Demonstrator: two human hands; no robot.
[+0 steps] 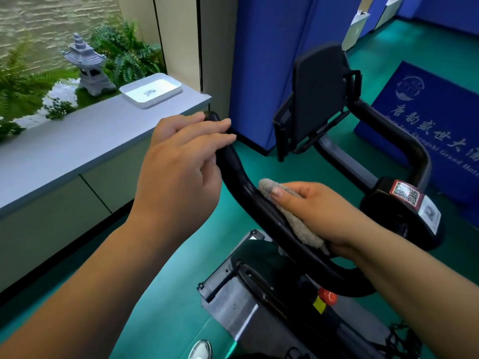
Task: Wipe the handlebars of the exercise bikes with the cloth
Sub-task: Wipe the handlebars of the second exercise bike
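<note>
A black curved handlebar of an exercise bike runs from the upper middle down to the lower right. My left hand lies over its left end, fingers fairly straight across the tip. My right hand grips a grey-beige cloth and presses it against the inner side of the left bar. The right branch of the handlebar curves round behind a black phone holder.
A grey ledge with a white tray stands left, with a stone lantern and ferns behind. Blue wall panels and a blue mat lie on the green floor. A red knob sits on the frame.
</note>
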